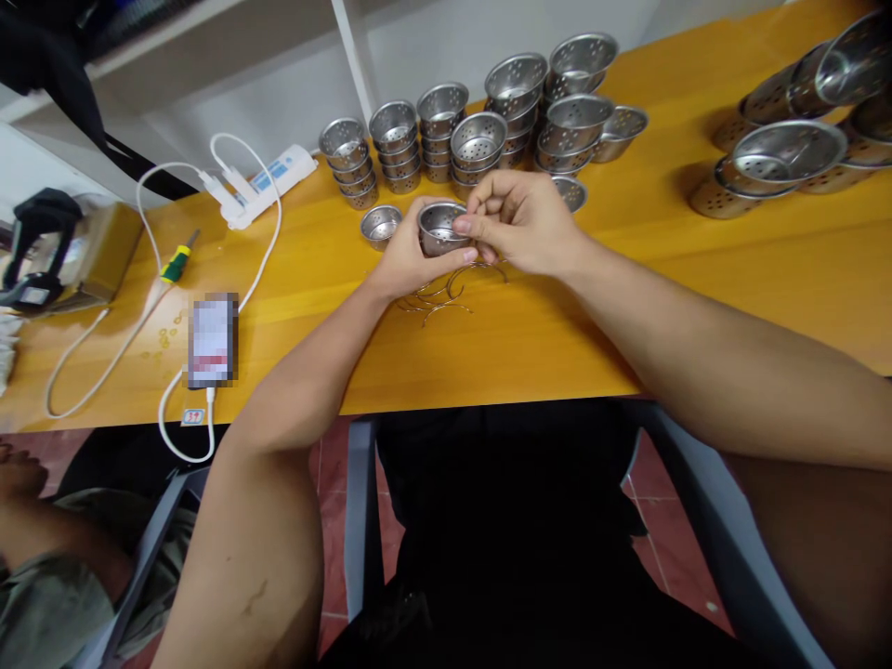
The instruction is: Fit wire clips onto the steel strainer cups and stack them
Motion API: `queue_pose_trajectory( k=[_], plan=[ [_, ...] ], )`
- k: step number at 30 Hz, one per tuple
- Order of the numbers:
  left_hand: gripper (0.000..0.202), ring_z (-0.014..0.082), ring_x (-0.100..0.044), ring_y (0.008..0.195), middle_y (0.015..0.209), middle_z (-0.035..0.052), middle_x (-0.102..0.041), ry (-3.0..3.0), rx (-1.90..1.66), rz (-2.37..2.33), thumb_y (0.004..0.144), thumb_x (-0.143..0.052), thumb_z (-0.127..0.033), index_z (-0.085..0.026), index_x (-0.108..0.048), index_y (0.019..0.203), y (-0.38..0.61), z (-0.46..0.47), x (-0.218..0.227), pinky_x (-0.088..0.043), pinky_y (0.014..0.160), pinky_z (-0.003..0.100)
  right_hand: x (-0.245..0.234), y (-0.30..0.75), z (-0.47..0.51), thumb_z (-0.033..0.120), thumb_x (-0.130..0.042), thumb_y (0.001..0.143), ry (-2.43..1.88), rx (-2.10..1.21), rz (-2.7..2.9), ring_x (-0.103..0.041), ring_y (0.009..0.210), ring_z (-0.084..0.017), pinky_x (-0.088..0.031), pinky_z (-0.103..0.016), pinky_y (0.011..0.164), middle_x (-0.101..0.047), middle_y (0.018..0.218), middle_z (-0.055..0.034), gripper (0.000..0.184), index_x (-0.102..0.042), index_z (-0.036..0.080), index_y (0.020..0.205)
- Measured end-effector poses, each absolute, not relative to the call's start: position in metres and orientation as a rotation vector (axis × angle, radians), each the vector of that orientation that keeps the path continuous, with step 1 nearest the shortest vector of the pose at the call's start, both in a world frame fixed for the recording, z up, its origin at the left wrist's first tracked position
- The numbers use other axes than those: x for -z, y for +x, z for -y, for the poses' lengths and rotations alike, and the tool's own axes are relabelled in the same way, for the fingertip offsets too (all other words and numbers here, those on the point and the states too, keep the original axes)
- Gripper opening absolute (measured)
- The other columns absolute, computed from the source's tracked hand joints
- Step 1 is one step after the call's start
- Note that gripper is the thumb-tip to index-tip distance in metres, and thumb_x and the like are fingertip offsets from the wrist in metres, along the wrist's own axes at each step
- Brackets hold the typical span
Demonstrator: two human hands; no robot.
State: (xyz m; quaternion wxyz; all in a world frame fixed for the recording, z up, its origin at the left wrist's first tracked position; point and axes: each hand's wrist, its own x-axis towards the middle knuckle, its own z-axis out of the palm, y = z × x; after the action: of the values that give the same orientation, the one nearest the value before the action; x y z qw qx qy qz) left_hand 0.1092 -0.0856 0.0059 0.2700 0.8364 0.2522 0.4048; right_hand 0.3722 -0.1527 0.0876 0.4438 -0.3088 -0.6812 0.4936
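Observation:
My left hand (pixel 408 258) is wrapped round a small perforated steel cup (pixel 440 228), held just above the yellow table (pixel 544 344). My right hand (pixel 519 221) is closed at the cup's rim, its fingers pinched together on the near right edge; what they pinch is too small to make out. Below both hands lie several thin wire handles (pixel 446 293) on the table. A single loose cup (pixel 381 224) stands just left of my left hand.
Stacks of the same perforated cups (pixel 480 135) line the table's far side, with larger steel strainers (pixel 787 153) at the far right. A phone (pixel 212 340) on a white cable, a screwdriver (pixel 174 263) and a power strip (pixel 268 181) lie left. Another person's arm (pixel 42 530) shows at bottom left.

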Motion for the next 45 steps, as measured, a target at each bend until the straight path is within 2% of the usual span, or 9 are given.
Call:
queue_pose_trajectory(
  k=[9,15,19,22,27,32,37,41,45],
  plan=[
    [0.094,0.0293,-0.087,0.138,0.15,0.0092,-0.08,2.266,-1.108,-0.745,0.101,-0.097,-0.092,-0.028,-0.063,0.161,0.112,0.09,-0.009,-0.071,0.133,0.057,-0.083,0.375,0.147,0.11,-0.114,0.074,-0.787,-1.193,1.724,-0.065,0.07,-0.026,-0.059,-0.047,0.061,-0.068,0.069,0.0008,0.087,-0.077,0.037,0.102],
    [0.092,0.03,-0.083,0.139,0.148,0.0078,-0.076,2.273,-1.075,-0.743,0.103,-0.093,-0.092,-0.03,-0.06,0.163,0.112,0.09,-0.006,-0.068,0.136,0.06,-0.087,0.375,0.149,0.11,-0.116,0.072,-0.815,-1.219,1.745,-0.057,0.067,-0.022,-0.051,-0.044,0.06,-0.067,0.068,0.0005,0.089,-0.075,0.035,0.098],
    [0.093,0.0294,-0.084,0.135,0.148,0.0072,-0.076,2.287,-1.09,-0.734,0.102,-0.094,-0.093,-0.03,-0.06,0.162,0.111,0.092,-0.01,-0.07,0.131,0.06,-0.088,0.375,0.151,0.111,-0.115,0.072,-0.79,-1.213,1.749,-0.058,0.065,-0.022,-0.052,-0.043,0.06,-0.065,0.068,0.0004,0.091,-0.073,0.033,0.096],
    [0.096,0.0329,-0.083,0.142,0.151,0.0095,-0.076,2.314,-1.103,-0.75,0.102,-0.095,-0.092,-0.029,-0.059,0.165,0.111,0.09,-0.01,-0.068,0.136,0.062,-0.085,0.374,0.151,0.112,-0.112,0.076,-0.773,-1.181,1.748,-0.061,0.066,-0.023,-0.054,-0.044,0.059,-0.07,0.075,-0.001,0.091,-0.076,0.033,0.101],
    [0.106,0.0336,-0.081,0.149,0.16,0.011,-0.072,2.276,-1.161,-0.775,0.103,-0.09,-0.096,-0.035,-0.048,0.179,0.112,0.084,-0.004,-0.065,0.139,0.06,-0.076,0.373,0.15,0.108,-0.108,0.087,-0.826,-0.914,1.772,-0.077,0.089,-0.029,-0.07,-0.047,0.076,-0.085,0.109,-0.0076,0.088,-0.084,0.033,0.127],
    [0.107,0.0329,-0.083,0.15,0.163,0.0118,-0.071,2.273,-1.21,-0.802,0.105,-0.086,-0.097,-0.038,-0.043,0.184,0.114,0.088,-0.013,-0.067,0.137,0.059,-0.079,0.38,0.153,0.107,-0.101,0.095,-0.884,-0.662,1.847,-0.084,0.118,-0.039,-0.079,-0.058,0.097,-0.084,0.144,-0.0147,0.083,-0.089,0.038,0.139],
    [0.103,0.0326,-0.082,0.151,0.164,0.0118,-0.071,2.288,-1.24,-0.821,0.109,-0.086,-0.092,-0.038,-0.042,0.185,0.113,0.088,-0.015,-0.068,0.138,0.059,-0.089,0.385,0.161,0.103,-0.09,0.108,-0.847,-0.59,1.932,-0.079,0.143,-0.047,-0.077,-0.068,0.116,-0.083,0.152,-0.0171,0.068,-0.096,0.04,0.13],
    [0.105,0.0312,-0.083,0.147,0.161,0.0113,-0.07,2.295,-1.3,-0.777,0.108,-0.079,-0.101,-0.039,-0.04,0.184,0.112,0.08,-0.006,-0.069,0.136,0.058,-0.087,0.383,0.161,0.098,-0.097,0.106,-0.844,-0.601,1.983,-0.075,0.154,-0.049,-0.075,-0.069,0.12,-0.082,0.148,-0.0166,0.063,-0.099,0.04,0.128],
    [0.115,0.0321,-0.084,0.148,0.162,0.0116,-0.069,2.331,-1.239,-0.761,0.104,-0.076,-0.107,-0.04,-0.035,0.187,0.114,0.082,-0.005,-0.069,0.134,0.06,-0.076,0.378,0.156,0.09,-0.107,0.101,-0.803,-0.638,2.01,-0.077,0.152,-0.049,-0.074,-0.068,0.125,-0.081,0.143,-0.0168,0.06,-0.101,0.036,0.127]
  ],
)
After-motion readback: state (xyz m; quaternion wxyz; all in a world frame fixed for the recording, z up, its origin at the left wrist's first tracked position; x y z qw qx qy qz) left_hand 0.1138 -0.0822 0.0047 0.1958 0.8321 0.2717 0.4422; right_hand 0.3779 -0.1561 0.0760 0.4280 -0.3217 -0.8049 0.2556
